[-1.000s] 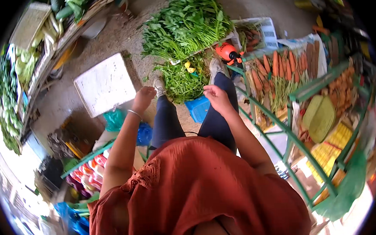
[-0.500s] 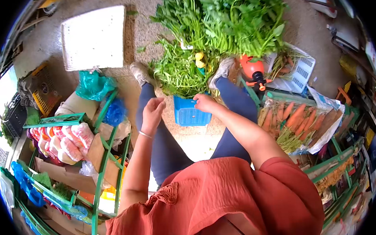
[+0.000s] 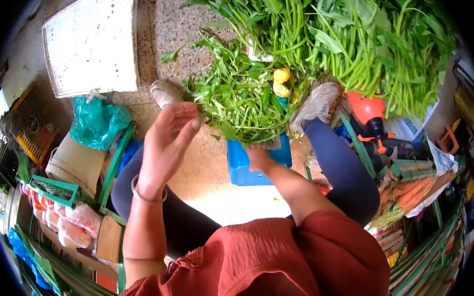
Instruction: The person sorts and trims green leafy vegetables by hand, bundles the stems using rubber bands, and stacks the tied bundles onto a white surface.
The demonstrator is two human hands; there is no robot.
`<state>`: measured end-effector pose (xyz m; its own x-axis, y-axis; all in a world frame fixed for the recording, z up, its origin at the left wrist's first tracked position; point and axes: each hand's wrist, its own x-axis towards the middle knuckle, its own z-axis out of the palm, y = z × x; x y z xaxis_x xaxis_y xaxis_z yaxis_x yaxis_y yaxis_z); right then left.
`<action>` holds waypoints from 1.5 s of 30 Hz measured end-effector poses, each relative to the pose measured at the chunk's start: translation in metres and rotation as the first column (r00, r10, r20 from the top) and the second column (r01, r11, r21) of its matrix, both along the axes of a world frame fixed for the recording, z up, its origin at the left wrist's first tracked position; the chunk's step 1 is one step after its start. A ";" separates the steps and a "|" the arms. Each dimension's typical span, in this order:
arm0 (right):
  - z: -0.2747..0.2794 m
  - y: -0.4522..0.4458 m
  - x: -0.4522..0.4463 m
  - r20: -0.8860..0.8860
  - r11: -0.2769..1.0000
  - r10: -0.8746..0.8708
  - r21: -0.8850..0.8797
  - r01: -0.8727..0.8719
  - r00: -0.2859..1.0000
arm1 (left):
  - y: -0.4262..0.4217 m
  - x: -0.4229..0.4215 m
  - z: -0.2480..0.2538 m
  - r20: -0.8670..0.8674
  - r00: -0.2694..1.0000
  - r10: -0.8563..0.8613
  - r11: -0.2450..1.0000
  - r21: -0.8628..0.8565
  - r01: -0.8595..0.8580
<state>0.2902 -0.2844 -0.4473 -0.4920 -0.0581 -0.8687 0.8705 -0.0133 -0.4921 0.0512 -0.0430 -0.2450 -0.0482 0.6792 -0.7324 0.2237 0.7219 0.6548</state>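
Observation:
My right hand (image 3: 257, 157) is on a blue plastic stool (image 3: 241, 168) between my legs. Its fingers are bent over the stool's far edge, their tips hidden. Raised above my left knee, my left hand (image 3: 170, 136) holds nothing, its fingers gently curved and the thumb apart. Just beyond the stool lies a heap of loose green stems and leaves (image 3: 239, 97). Two yellow pieces (image 3: 281, 81) sit on the heap's right side. Large bunches of leafy greens (image 3: 365, 45) lie behind it, to the right.
A white crate or tray (image 3: 95, 45) lies at the upper left, above a teal plastic bag (image 3: 97, 120). An orange spray bottle (image 3: 368, 109) stands beside my right shoe (image 3: 315, 106). Carrots (image 3: 408, 195) fill a shelf at right; packed goods (image 3: 75, 226) line the left rack.
The view has come closer to the floor and my knees have spread and bent. My left hand has risen. My right hand has come down onto the stool.

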 end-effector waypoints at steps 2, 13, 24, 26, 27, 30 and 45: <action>-0.004 -0.009 -0.033 -0.125 0.978 -0.015 0.206 0.040 0.992 | 0.012 -0.005 -0.005 -0.003 1.000 -0.004 0.998 0.064 0.004; -0.016 0.026 -0.050 -0.208 0.993 0.094 -0.052 -0.107 0.974 | 0.003 -0.006 0.031 -0.367 0.911 -0.187 0.820 0.452 0.350; 0.000 -0.001 -0.051 -0.192 0.778 0.628 0.178 -0.603 0.754 | -0.114 0.024 0.056 -0.471 0.882 -0.016 0.584 0.712 0.391; -0.022 0.020 -0.045 -0.229 0.783 0.617 0.079 -0.617 0.753 | -0.116 0.031 0.044 -0.382 0.924 -0.026 0.589 0.741 0.323; -0.003 0.050 -0.049 -0.148 0.861 0.507 0.036 -0.508 0.849 | -0.117 0.032 0.040 -0.285 0.957 -0.046 0.604 0.755 0.254; -0.019 0.115 -0.042 -0.210 0.866 -0.106 0.461 0.194 0.972 | -0.110 0.033 0.036 -0.112 0.987 -0.114 0.685 0.711 0.160; -0.046 0.261 -0.021 -0.219 0.194 -0.636 0.883 0.428 0.740 | -0.023 0.070 -0.260 0.280 0.598 0.751 0.660 -0.312 -0.683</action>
